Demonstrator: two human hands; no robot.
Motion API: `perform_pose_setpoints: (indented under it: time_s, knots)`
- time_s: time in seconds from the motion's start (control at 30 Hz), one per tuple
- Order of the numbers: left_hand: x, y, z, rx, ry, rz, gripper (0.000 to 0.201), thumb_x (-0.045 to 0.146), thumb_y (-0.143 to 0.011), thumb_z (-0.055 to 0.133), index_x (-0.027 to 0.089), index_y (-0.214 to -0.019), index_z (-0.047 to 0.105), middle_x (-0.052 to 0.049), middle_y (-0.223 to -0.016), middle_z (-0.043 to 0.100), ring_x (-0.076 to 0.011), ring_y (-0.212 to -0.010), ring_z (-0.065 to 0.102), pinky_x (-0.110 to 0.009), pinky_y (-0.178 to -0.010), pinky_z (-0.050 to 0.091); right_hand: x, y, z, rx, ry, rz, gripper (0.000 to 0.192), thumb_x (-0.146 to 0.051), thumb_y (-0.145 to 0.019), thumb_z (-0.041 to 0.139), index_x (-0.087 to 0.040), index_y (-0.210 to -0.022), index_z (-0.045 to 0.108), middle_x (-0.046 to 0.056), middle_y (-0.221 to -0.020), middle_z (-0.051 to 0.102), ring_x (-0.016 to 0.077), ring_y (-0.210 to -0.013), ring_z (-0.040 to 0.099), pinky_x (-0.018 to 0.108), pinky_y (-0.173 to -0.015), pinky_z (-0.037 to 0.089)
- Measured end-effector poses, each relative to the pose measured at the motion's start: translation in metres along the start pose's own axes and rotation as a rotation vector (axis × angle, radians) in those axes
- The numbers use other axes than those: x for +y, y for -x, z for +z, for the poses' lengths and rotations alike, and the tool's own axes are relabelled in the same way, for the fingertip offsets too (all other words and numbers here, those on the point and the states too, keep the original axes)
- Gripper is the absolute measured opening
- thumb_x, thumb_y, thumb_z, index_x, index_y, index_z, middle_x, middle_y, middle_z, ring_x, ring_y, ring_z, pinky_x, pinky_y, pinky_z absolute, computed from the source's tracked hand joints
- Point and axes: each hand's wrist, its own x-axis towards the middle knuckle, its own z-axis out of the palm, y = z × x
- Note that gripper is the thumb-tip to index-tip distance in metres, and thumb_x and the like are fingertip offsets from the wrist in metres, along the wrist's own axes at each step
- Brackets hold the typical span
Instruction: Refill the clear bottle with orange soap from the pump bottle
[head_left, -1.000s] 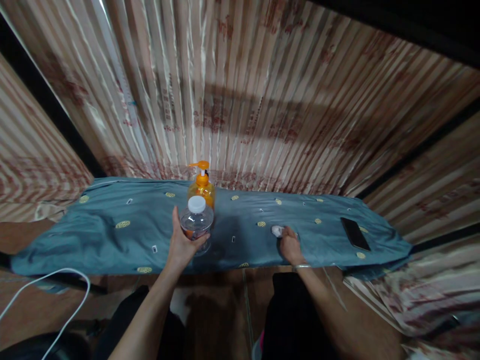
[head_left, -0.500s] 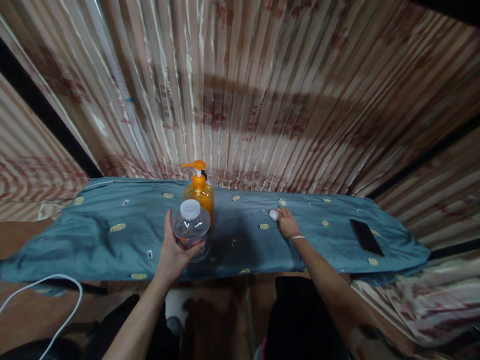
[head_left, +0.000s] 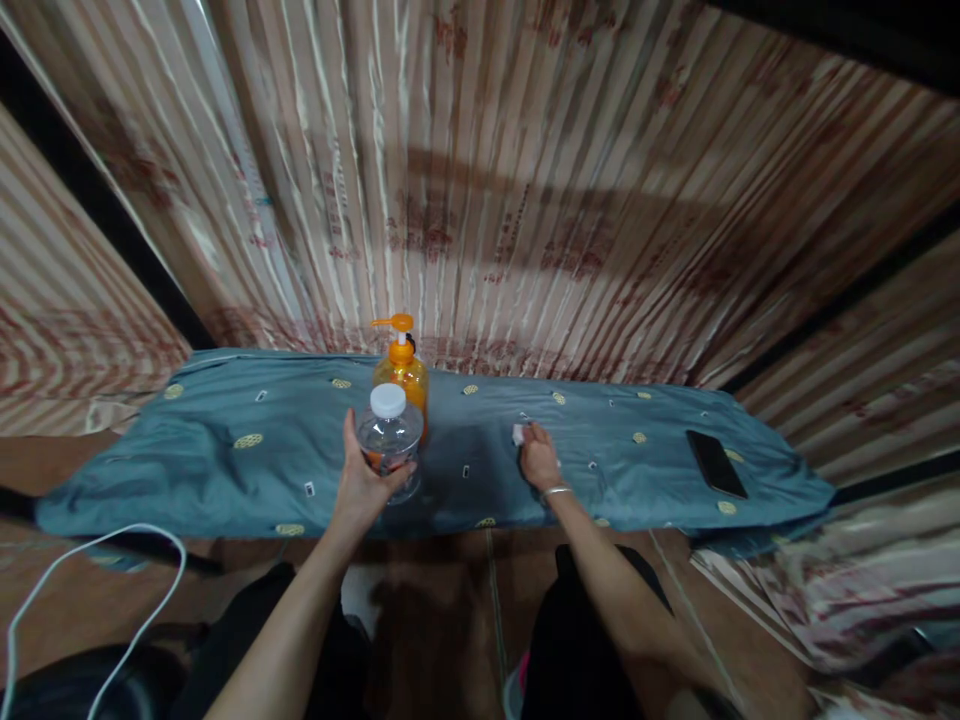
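Clear white-capped bottle (head_left: 388,440) stands upright; small white wad (head_left: 517,433) lies on blue cloth

Head cam looks fwd & down from above; cloth-covered table (head_left: 225,470) near.

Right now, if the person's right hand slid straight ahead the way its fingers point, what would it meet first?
Probably nothing on the cloth: beyond the right hand and its small white wad lies bare blue-grey patterned cloth, then the striped pink curtain. Depth is unclear.
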Motion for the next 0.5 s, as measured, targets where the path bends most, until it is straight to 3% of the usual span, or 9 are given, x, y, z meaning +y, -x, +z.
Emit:
perform_pose_setpoints:
  time_s: [0.17,0.27,0.37,0.5]
  knots:
    - [-0.002,0.0,0.001,0.003,-0.014,-0.01,0.123,0.029,-0.055,0.083,0.021,-0.151,0.006,-0.016,-0.147,0.041,-0.0283,-0.134,0.043,-0.043,-0.112,0.033,-0.117,0.033,0.022,-0.015,-0.134,-0.296,0.051,-0.003,-0.086,0.037,-0.009,-0.135,0.049,0.017,-0.143,0.047,0.024,-0.134,0.04,0.041,-0.109,0.034]
    - [-0.005,0.0,0.002,0.015,0.008,0.005,0.124,0.029,-0.054,0.084,0.022,-0.151,0.008,-0.014,-0.149,0.039,-0.028,-0.135,0.043,-0.042,-0.113,0.032,-0.144,0.071,0.024,-0.03,-0.186,-0.479,0.052,-0.006,-0.087,0.039,-0.014,-0.137,0.047,0.011,-0.146,0.046,0.0222,-0.137,0.036,0.038,-0.108,0.038]
    - [-0.007,0.0,0.001,0.008,0.016,-0.002,0.123,0.03,-0.055,0.084,0.022,-0.151,0.007,-0.015,-0.148,0.04,-0.0284,-0.133,0.045,-0.043,-0.112,0.034,-0.121,0.101,0.019,-0.046,-0.196,-0.567,0.057,-0.002,-0.084,0.039,-0.019,-0.138,0.047,0.008,-0.145,0.048,0.0199,-0.136,0.039,0.037,-0.107,0.04]
    - [-0.009,0.002,0.0,-0.012,0.008,-0.022,0.125,0.031,-0.055,0.084,0.022,-0.151,0.005,-0.016,-0.146,0.042,-0.0294,-0.132,0.046,-0.045,-0.11,0.035,-0.039,0.108,0.007,-0.046,-0.123,-0.432,0.056,0.0,-0.083,0.037,-0.018,-0.134,0.052,0.01,-0.143,0.05,0.0213,-0.133,0.044,0.038,-0.105,0.041]
